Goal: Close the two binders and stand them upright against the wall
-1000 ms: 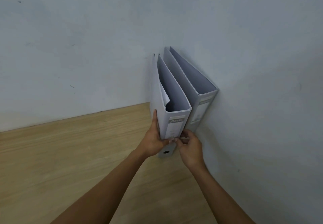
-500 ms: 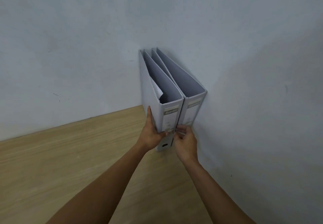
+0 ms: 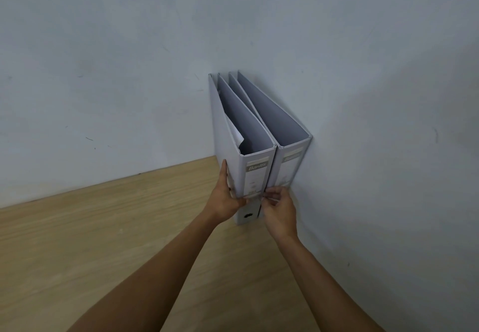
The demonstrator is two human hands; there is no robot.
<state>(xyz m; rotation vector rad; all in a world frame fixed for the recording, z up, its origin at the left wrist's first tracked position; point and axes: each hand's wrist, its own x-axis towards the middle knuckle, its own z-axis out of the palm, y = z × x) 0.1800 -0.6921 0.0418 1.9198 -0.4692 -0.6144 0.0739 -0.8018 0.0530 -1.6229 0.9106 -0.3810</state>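
Observation:
Two grey lever-arch binders stand upright side by side in the corner of the room. The right binder [image 3: 290, 166] stands right beside the right wall [image 3: 388, 150]. The left binder [image 3: 255, 173] touches it, and a curled white sheet shows inside its top. My left hand [image 3: 226, 199] grips the left binder's lower left cover and spine edge. My right hand [image 3: 278, 208] pinches the lower spine where the two binders meet. Both spines face me.
The binders stand on a light wooden surface [image 3: 103, 241] that runs from the back wall [image 3: 103, 85] toward me. The two pale walls meet behind the binders.
The left binder has swung upright from a lean and closed the gap against the right binder. Both hands have stayed on its lower spine.

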